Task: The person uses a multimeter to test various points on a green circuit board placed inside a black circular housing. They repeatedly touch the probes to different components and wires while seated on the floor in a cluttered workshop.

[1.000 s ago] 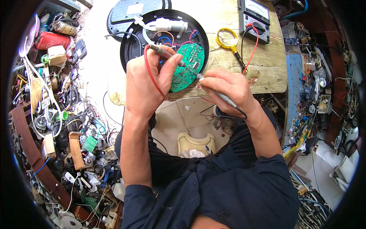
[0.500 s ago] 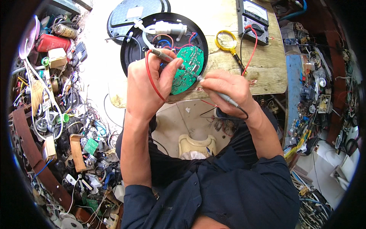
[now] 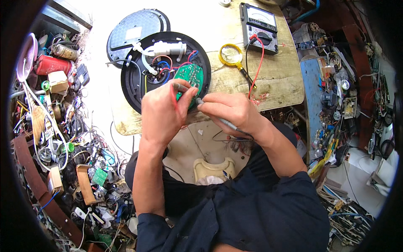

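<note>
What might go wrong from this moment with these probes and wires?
The left hand and right hand hold probes close together at the green board; a slip might bridge neighbouring contacts. Coloured wires curve beside the board and could get snagged. The red lead from the meter runs near the magnifying glass; a tug may shift it.

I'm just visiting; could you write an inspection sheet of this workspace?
Surface: wood-grain table, reddish marks near the front right.
Things in use: green circuit board over black round housing; multimeter; magnifying glass.
Clutter: heaped electronic parts at left.
Hands: left hand grips one grey probe; right hand grips another; tip contact can't be told.
Cables: red lead and black lead at the multimeter.
Surroundings: blue panel at right, parts beside it.
</note>
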The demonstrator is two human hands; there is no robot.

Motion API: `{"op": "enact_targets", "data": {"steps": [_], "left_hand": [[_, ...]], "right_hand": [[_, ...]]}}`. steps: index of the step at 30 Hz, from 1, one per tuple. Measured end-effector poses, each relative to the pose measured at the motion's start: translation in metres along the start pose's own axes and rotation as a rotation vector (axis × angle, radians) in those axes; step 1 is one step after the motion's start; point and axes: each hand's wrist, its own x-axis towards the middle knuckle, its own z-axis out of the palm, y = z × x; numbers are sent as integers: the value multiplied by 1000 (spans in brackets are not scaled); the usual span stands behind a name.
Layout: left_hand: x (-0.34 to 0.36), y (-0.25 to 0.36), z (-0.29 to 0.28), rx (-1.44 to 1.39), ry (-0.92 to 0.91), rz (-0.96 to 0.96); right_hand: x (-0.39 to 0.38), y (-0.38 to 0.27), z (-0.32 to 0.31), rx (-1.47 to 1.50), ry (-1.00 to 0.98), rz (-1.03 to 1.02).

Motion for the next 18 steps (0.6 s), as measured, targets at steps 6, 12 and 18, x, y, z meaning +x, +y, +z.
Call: {"op": "enact_targets", "data": {"steps": [6, 12, 18], "left_hand": [[-15, 8, -103, -403, 876, 130], [-3, 4, -75, -379, 968, 238], [-6, -15, -52, -217, 895, 237]], "right_hand": [[-27, -1, -44, 257, 641, 69], [-16, 3, -33, 341, 800, 236], [-21, 10, -31, 68, 655, 243]]}}
